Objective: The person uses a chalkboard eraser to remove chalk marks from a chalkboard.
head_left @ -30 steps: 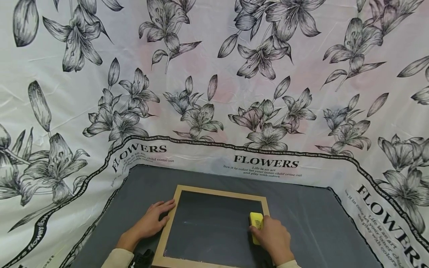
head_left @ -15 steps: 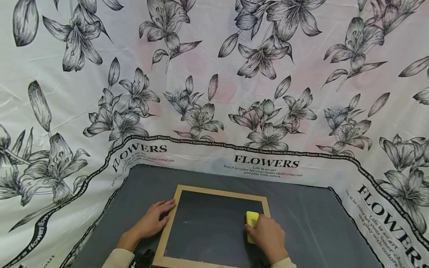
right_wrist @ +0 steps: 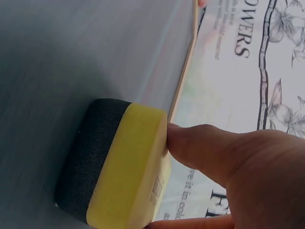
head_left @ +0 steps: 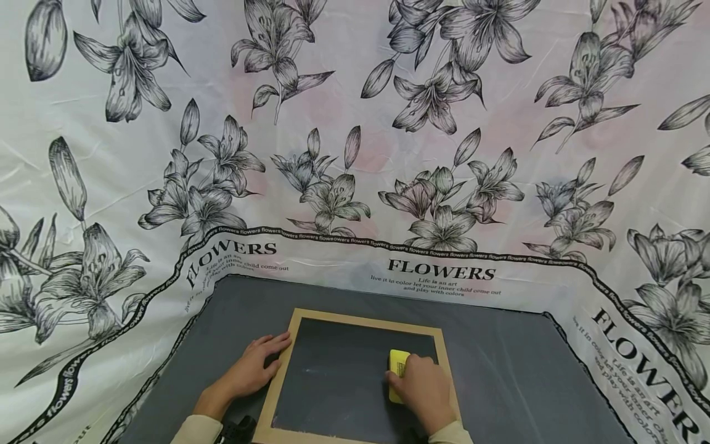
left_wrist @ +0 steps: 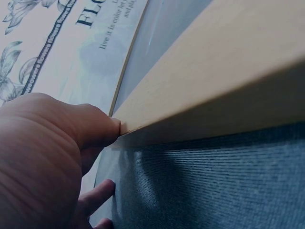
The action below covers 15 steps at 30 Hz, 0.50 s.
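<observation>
A blackboard (head_left: 333,391) with a light wooden frame lies on the grey cloth, faint pale smudges on its dark face. My right hand (head_left: 428,387) grips a yellow board eraser (head_left: 397,362) on the right half of the board. In the right wrist view the thumb presses the eraser's yellow back, and its black felt side (right_wrist: 90,152) meets the board. At the board's left edge rests my left hand (head_left: 252,369), its fingers extended against the wooden frame. The left wrist view has the thumb (left_wrist: 107,128) touching the frame's side (left_wrist: 190,95), other fingers spread lower down.
Dark grey cloth (head_left: 516,364) covers the surface around the board. Behind and at both sides hangs a white curtain (head_left: 355,203) printed with black lilies and the word FLOWERS. A black strap-like object (head_left: 238,428) sits by the left wrist.
My right hand has slid the eraser leftward across the board, from near the right frame bar toward the middle. The left hand and the board have stayed in place.
</observation>
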{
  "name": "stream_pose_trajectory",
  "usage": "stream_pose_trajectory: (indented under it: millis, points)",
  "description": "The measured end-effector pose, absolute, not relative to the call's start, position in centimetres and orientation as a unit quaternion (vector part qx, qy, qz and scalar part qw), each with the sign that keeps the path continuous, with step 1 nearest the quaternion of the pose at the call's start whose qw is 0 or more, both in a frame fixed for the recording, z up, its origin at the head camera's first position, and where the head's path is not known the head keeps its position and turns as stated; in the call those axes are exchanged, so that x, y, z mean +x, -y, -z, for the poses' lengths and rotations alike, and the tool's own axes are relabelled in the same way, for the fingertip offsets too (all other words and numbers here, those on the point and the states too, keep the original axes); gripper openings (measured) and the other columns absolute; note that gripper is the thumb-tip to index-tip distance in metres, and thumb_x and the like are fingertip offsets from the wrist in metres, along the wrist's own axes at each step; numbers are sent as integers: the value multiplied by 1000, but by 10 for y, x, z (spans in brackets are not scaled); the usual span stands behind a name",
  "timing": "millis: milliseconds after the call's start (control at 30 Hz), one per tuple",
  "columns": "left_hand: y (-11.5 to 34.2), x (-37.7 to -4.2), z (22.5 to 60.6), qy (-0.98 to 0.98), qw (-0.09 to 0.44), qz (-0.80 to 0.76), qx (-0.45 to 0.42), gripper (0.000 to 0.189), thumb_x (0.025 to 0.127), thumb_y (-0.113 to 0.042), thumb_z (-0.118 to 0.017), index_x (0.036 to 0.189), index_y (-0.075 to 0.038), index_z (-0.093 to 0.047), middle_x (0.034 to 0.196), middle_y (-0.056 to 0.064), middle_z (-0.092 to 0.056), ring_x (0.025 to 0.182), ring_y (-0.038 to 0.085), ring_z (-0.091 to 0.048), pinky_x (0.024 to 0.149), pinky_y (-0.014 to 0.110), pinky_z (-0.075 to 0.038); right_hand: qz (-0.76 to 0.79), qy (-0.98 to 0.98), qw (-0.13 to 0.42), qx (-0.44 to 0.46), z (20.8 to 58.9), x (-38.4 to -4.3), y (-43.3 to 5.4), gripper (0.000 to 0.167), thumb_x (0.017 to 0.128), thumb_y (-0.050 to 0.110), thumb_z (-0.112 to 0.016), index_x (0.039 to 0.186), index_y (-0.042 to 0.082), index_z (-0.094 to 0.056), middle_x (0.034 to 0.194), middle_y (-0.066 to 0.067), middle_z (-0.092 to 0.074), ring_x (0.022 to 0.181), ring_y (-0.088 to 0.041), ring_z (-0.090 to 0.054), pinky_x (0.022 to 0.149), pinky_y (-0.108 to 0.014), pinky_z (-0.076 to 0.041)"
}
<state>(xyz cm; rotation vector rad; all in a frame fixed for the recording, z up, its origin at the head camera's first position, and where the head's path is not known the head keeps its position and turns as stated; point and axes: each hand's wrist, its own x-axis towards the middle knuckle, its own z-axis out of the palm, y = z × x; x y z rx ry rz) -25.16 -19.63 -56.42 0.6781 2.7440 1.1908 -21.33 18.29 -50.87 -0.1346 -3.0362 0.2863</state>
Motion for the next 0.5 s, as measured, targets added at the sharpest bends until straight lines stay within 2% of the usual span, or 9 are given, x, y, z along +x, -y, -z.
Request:
stream_pose_trajectory:
  millis: [233,500]
  points:
    - [198,-254,571,-889,9,-392,235,49,108,-12,-66,156,-1,-61,168,22,-49,151,66,-35,117,87,-20,-106,992,54,-37,514,-218,-165,52,87,51,-89,88,3,-70,67,-5,-55,55,-21,-55,49,-39,-50]
    - [196,-253,567,-896,45,-387,212,51,108,-7,-63,158,0,-57,173,21,-43,158,61,-30,124,85,-13,-121,990,63,-22,515,-226,-151,49,85,49,-91,87,4,-71,67,-4,-55,56,-19,-54,50,-38,-50]
